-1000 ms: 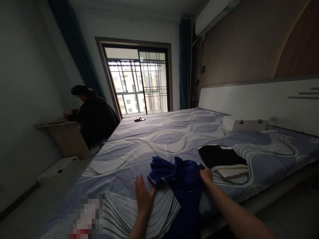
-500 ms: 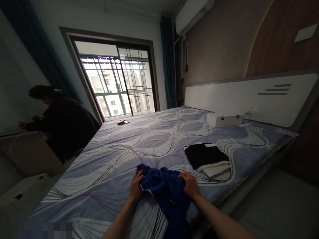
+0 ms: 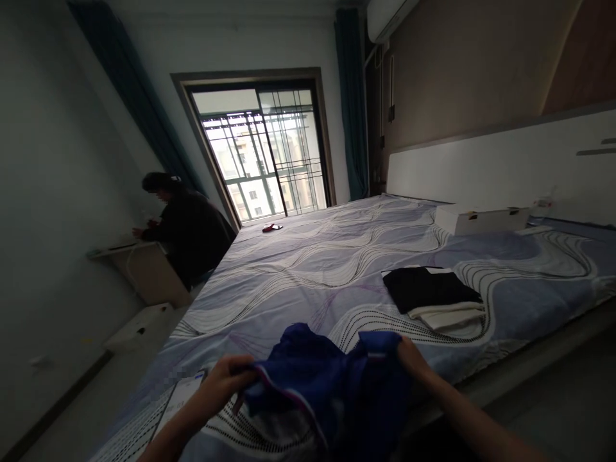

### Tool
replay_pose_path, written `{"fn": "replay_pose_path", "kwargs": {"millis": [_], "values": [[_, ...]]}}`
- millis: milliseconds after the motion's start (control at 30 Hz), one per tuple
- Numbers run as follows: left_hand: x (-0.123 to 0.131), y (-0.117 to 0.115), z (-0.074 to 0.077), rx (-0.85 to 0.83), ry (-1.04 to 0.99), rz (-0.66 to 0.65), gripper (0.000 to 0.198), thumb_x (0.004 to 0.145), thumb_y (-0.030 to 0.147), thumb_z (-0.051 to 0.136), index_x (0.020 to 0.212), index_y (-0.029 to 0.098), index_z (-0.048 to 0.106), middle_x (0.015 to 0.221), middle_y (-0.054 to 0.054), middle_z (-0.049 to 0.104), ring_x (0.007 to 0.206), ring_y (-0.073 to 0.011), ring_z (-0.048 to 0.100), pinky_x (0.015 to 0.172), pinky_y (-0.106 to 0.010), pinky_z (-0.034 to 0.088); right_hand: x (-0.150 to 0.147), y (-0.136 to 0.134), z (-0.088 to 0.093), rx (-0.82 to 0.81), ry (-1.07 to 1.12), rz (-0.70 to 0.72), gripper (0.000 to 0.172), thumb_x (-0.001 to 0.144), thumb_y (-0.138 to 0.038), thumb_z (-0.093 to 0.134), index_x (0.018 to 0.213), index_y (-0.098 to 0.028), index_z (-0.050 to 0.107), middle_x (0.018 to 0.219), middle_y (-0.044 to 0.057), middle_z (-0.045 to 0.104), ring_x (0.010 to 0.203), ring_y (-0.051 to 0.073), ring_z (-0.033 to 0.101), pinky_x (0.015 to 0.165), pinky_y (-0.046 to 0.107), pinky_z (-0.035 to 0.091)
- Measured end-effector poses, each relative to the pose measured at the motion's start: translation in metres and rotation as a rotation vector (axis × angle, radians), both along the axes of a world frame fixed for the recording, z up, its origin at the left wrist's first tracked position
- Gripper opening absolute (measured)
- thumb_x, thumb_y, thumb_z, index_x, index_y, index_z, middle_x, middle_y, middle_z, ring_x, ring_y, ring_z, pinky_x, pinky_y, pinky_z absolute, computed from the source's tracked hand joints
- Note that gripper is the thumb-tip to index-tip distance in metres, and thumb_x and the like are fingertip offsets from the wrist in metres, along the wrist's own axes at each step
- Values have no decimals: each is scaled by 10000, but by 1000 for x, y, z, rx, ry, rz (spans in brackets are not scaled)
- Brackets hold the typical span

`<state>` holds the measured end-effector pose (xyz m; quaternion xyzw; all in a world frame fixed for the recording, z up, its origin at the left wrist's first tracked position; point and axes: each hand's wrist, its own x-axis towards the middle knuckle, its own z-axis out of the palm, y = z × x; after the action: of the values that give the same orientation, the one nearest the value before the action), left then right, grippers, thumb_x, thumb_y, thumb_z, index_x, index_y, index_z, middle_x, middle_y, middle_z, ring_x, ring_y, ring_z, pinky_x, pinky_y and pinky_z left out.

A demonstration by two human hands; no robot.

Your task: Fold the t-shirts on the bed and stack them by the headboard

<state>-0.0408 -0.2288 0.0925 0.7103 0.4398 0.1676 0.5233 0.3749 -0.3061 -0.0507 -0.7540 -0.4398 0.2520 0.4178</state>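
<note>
A blue garment (image 3: 332, 378) with a white and reddish trim hangs bunched between my two hands at the near side of the bed. My left hand (image 3: 224, 382) pinches its trimmed edge on the left. At the upper right, my right hand (image 3: 411, 356) is closed on another edge of the cloth, its fingertips partly hidden. The garment's lower part drops into shadow by my body, and its exact kind is not plain. Beyond my right hand lies a stack of folded clothes (image 3: 430, 292), black on top with cream and white cloth beneath.
The bed (image 3: 289, 282) has a wavy-patterned sheet. A white box (image 3: 481, 220) and a clear bottle (image 3: 543, 204) stand near the headboard. A phone (image 3: 185, 391) lies beside my left forearm. A small red item (image 3: 268, 228) is at the far edge. Another person (image 3: 192, 224) is by a desk (image 3: 144, 273).
Both hands have moved apart and spread the blue garment wider, lifting its trimmed edge. My view has turned left, and the phone by my left arm now shows.
</note>
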Motion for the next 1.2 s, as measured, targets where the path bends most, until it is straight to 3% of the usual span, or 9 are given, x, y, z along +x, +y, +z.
{"fn": "replay_pose_path", "kwargs": {"millis": [133,233,300,400,533,667,833,1100,1200], "values": [[62,30,5,119,-196,189,463,795,518,619,1033,130,707,898,-75,750,793,-207,689,739,-327,546,0,8,34,-110,-179,-202,484,817,-200,415,1223,-55,636,1178,224,668,1134,335,600,950,423,440],[107,48,-26,135,-177,186,643,851,623,475,1216,118,630,1155,-147,720,1053,-265,678,904,-398,531,-29,16,42,63,-533,-95,818,685,-92,486,1494,-77,365,1534,186,389,1446,329,286,1153,468,235],[115,54,-54,205,-123,176,721,752,628,608,1275,131,600,1292,-160,657,1226,-304,592,1039,-444,458,-48,25,36,116,-645,121,915,680,-98,503,1556,-129,239,1615,104,259,1509,280,110,1203,467,109],[90,57,-98,398,60,180,877,536,488,809,1309,142,582,1396,-161,582,1313,-343,513,1135,-468,361,-57,46,18,-8,-560,310,872,793,-255,548,1572,-144,171,1621,101,246,1515,270,87,1197,502,114],[25,63,-133,534,244,267,755,662,468,715,1341,174,564,1271,-118,667,1184,-295,612,1060,-435,437,-49,80,-2,-176,-454,258,818,880,-426,565,1565,-175,195,1600,149,284,1493,315,164,1124,547,240],[2,65,-135,539,239,247,690,704,482,680,1332,210,588,1226,-94,682,1165,-273,612,1049,-427,445,-54,101,-7,-157,-535,127,655,896,-458,591,1460,-185,398,1495,160,437,1411,348,301,1031,501,350],[36,65,-133,609,350,140,635,636,411,753,1234,215,671,1419,-124,548,1298,-321,507,1113,-464,382,-46,99,-8,-74,-624,159,250,974,-337,485,1126,-188,616,1127,110,672,1136,271,542,848,330,423],[48,87,-135,639,283,-84,823,607,568,795,1334,242,590,1548,-130,411,1378,-338,424,1133,-486,369,4,104,-10,-33,-635,34,250,1005,-284,421,1103,-155,612,999,111,714,991,259,584,834,306,362],[50,104,-141,701,220,-66,555,680,544,753,1149,255,690,1494,-106,492,1297,-321,497,1099,-512,402,6,118,-11,-36,-634,26,254,1006,-274,412,1087,-145,616,1009,115,717,994,263,586,867,308,350]]}}
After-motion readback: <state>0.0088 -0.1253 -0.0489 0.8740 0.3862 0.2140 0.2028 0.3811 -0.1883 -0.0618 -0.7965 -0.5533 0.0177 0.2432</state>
